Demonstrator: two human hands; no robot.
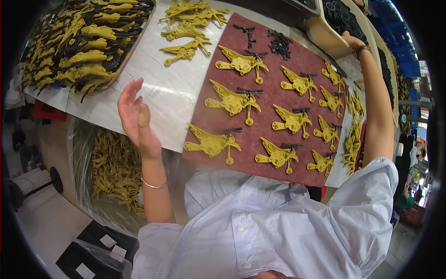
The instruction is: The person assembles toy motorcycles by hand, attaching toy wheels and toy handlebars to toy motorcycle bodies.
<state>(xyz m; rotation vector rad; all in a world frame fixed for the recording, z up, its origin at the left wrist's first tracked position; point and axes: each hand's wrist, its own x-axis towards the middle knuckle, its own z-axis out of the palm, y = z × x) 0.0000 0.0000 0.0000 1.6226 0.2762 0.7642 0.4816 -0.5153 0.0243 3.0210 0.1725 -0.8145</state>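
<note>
My left hand (140, 118) is raised over the white tabletop, left of the red mat, its fingers stretched out and nothing in them. At the upper right, my right hand (355, 42) reaches to the rim of a cream bin (325, 31) holding black plastic parts (341, 18); its fingertips are partly hidden there. Yellow plastic parts (234, 102) with pointed ends lie in rows on the red mat (195, 125). Thin black pieces (291, 146) lie on or against their upper edges. A small pile of black pieces (279, 45) sits at the mat's far edge.
A tray (139, 42) at the far left is heaped with yellow-and-black assemblies. Loose yellow parts (186, 49) lie beyond the mat, and others (354, 125) along its right side. Below the table's left edge, a plastic-lined container (83, 172) holds many yellow parts.
</note>
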